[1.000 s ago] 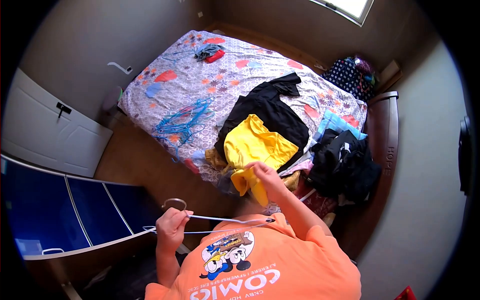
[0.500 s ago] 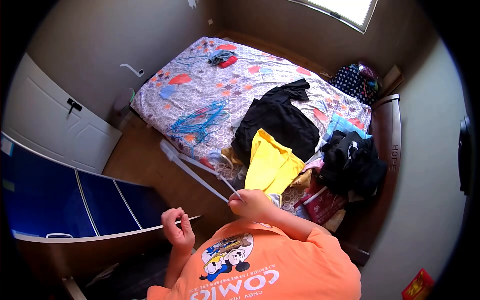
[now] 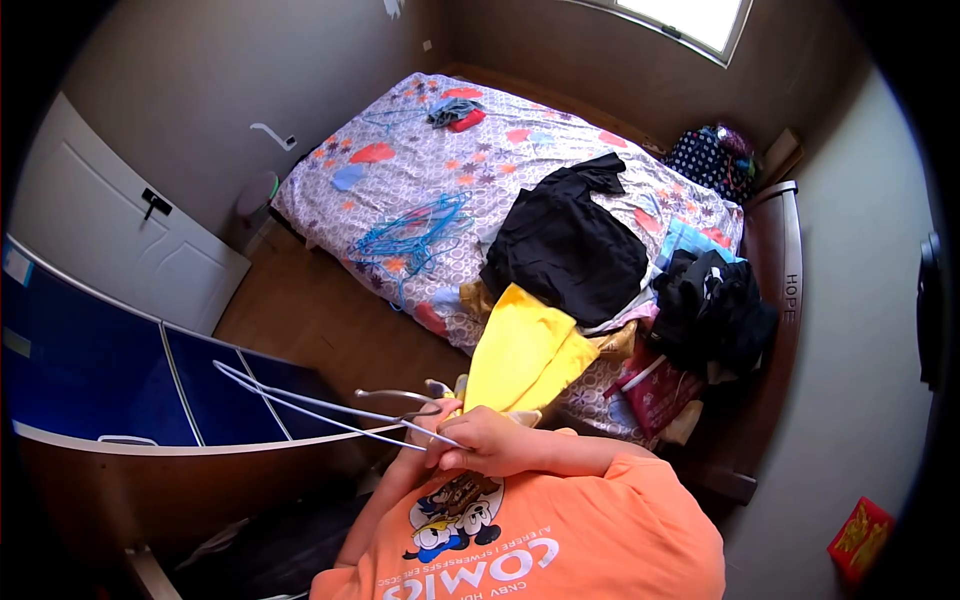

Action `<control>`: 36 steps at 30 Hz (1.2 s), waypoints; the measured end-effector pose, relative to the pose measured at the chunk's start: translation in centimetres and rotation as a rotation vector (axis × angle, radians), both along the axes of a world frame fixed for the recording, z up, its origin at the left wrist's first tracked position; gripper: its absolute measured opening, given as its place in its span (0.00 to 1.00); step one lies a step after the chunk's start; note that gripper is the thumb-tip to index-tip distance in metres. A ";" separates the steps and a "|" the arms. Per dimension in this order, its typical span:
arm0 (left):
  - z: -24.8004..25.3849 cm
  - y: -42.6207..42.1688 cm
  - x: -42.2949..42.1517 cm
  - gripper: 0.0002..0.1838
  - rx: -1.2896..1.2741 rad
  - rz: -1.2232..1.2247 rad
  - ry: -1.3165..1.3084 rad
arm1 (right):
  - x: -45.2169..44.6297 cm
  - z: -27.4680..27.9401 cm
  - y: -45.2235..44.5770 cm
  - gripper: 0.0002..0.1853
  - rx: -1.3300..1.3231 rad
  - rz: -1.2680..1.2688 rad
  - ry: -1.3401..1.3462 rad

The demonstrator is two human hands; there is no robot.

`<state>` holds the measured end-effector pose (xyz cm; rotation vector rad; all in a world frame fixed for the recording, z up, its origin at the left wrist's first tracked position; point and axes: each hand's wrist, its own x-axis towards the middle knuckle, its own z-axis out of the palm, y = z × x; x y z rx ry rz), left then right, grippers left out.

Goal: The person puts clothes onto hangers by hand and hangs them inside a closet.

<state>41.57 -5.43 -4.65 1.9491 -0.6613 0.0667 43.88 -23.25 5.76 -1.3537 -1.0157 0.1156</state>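
Left hand (image 3: 427, 424) (behind the right hand (image 3: 490, 441)) is partly hidden.

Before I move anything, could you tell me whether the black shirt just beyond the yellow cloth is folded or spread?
Spread, loosely: the black shirt lies wide and rumpled, one sleeve sticking out.

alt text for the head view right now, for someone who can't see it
A person in an orange shirt grips a pale hanger in the right hand, left hand close against it, a yellow garment just beyond. Behind, a patterned bed bears a black shirt, more dark clothes and tangled blue hangers.
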 end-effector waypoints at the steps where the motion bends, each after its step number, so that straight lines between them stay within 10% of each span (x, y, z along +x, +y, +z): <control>1: -0.8 0.9 0.0 0.15 -0.036 0.029 0.157 | -0.3 -0.3 0.1 0.04 0.000 -0.001 0.002; 9: -3.9 6.5 -1.2 0.17 -0.002 0.781 0.156 | -1.2 -1.0 -0.9 0.10 -0.135 -0.005 0.150; 14: 0.0 7.6 -0.9 0.09 -0.050 0.704 0.220 | 0.3 -1.4 -4.6 0.08 -0.020 -0.181 0.205; 21: 8.3 2.9 -0.2 0.21 0.303 0.632 0.041 | 1.8 -2.3 -7.1 0.06 -0.140 -0.307 0.007; 26: 5.6 1.3 -0.3 0.10 0.392 0.369 0.282 | 2.6 -1.4 -7.7 0.06 -0.141 -0.270 -0.047; 32: 5.4 2.2 -0.1 0.14 -0.793 0.531 0.812 | 3.6 -2.7 -9.5 0.04 -0.144 -0.375 -0.082; 36: 7.0 1.3 0.7 0.16 -1.044 0.440 1.014 | 3.8 -2.8 -9.8 0.05 -0.221 -0.390 -0.075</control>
